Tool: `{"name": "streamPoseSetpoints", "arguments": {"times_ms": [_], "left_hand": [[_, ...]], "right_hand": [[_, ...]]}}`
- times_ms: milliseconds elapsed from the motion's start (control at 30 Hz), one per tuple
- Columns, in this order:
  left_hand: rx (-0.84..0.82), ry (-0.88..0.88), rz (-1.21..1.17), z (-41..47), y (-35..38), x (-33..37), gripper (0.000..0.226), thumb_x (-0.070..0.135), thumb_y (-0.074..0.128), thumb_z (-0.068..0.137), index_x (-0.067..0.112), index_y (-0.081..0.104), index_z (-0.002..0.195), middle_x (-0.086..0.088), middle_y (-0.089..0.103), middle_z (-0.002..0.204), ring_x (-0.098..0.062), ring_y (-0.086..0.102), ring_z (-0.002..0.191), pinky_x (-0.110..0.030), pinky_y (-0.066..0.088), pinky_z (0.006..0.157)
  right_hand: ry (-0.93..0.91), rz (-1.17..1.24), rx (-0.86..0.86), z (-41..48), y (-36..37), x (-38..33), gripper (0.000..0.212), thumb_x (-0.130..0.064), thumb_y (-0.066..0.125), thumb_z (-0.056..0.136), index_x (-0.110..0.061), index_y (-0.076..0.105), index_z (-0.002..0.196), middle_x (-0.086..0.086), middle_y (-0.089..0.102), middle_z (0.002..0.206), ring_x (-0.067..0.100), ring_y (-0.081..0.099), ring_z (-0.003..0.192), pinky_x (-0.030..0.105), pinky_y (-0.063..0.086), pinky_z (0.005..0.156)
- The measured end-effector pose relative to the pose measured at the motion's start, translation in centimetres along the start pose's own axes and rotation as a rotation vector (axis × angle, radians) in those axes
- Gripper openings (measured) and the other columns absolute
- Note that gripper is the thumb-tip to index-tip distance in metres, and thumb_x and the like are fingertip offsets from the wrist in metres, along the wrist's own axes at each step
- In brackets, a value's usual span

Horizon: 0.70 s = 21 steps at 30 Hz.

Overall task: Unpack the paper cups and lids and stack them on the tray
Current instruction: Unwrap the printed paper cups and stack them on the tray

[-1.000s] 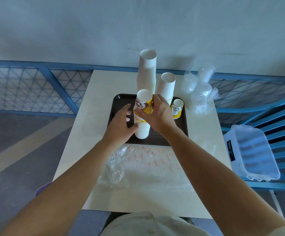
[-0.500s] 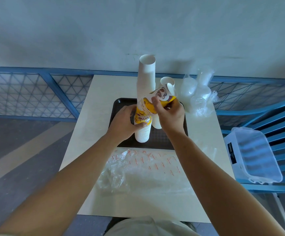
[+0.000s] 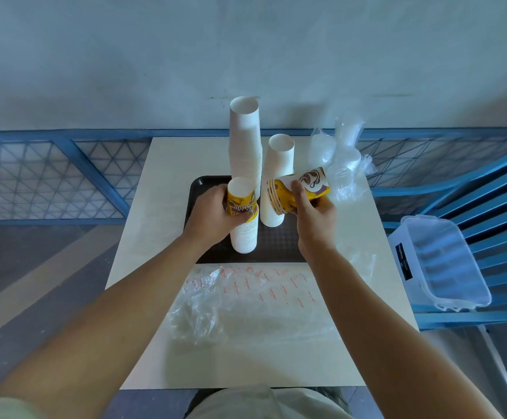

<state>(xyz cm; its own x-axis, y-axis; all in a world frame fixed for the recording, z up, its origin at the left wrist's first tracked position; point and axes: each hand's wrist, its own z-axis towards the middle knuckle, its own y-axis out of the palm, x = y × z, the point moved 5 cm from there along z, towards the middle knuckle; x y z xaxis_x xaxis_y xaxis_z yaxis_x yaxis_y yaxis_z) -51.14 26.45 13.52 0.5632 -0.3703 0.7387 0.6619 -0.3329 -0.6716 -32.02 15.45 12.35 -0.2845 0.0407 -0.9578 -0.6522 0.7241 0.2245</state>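
A dark tray (image 3: 193, 195) lies on the white table. On it stand a tall white cup stack (image 3: 244, 140), a shorter white stack (image 3: 280, 164) and a front stack (image 3: 244, 237) topped by a yellow printed cup. My left hand (image 3: 213, 211) grips that front stack near its top. My right hand (image 3: 314, 216) holds a short bundle of yellow printed cups (image 3: 299, 189) tipped on its side, above the tray's right part. A clear bag of lids (image 3: 341, 158) lies on the table behind the tray, to the right.
An empty crumpled plastic wrapper (image 3: 246, 300) with red print lies on the table in front of the tray. A clear plastic box (image 3: 439, 258) rests on a blue chair (image 3: 500, 201) at the right. A blue railing (image 3: 64, 164) runs behind the table.
My right hand has pulled a bundle of printed cups off the front stack and swung it right, onto its side. My left hand has stayed on the front stack.
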Motion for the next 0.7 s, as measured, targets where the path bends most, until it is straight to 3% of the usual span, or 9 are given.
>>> {"name": "streamPoseSetpoints", "arguments": {"times_ms": [200, 467, 700], "left_hand": [[0.055, 0.049, -0.016, -0.1, -1.2, 1.6, 0.053, 0.038, 0.091, 0.080, 0.018, 0.068, 0.123, 0.016, 0.065, 0.109, 0.007, 0.062, 0.088, -0.003, 0.041, 0.075], [0.133, 0.063, -0.039, 0.0, -3.2, 2.3, 0.045, 0.039, 0.089, 0.081, 0.019, 0.070, 0.116, 0.013, 0.070, 0.108, 0.002, 0.067, 0.090, -0.007, 0.046, 0.077], [0.263, 0.004, -0.116, 0.0, -5.2, 1.8, 0.042, 0.041, 0.088, 0.082, 0.019, 0.070, 0.113, 0.006, 0.076, 0.111, -0.011, 0.073, 0.100, -0.027, 0.059, 0.088]], "right_hand": [[0.006, -0.011, 0.020, -0.1, -0.7, 0.0, 0.040, -0.049, 0.081, 0.078, -0.020, 0.076, 0.105, 0.000, 0.080, 0.103, 0.020, 0.075, 0.104, 0.053, 0.058, 0.099], [-0.021, 0.023, 0.035, 0.2, -0.8, -0.4, 0.022, -0.038, 0.080, 0.089, -0.021, 0.075, 0.103, -0.003, 0.080, 0.102, 0.019, 0.075, 0.105, 0.054, 0.057, 0.100], [-0.007, 0.039, 0.078, 0.2, -1.5, -0.7, 0.025, -0.038, 0.081, 0.089, -0.019, 0.076, 0.105, -0.002, 0.080, 0.099, 0.017, 0.075, 0.101, 0.050, 0.060, 0.097]]}}
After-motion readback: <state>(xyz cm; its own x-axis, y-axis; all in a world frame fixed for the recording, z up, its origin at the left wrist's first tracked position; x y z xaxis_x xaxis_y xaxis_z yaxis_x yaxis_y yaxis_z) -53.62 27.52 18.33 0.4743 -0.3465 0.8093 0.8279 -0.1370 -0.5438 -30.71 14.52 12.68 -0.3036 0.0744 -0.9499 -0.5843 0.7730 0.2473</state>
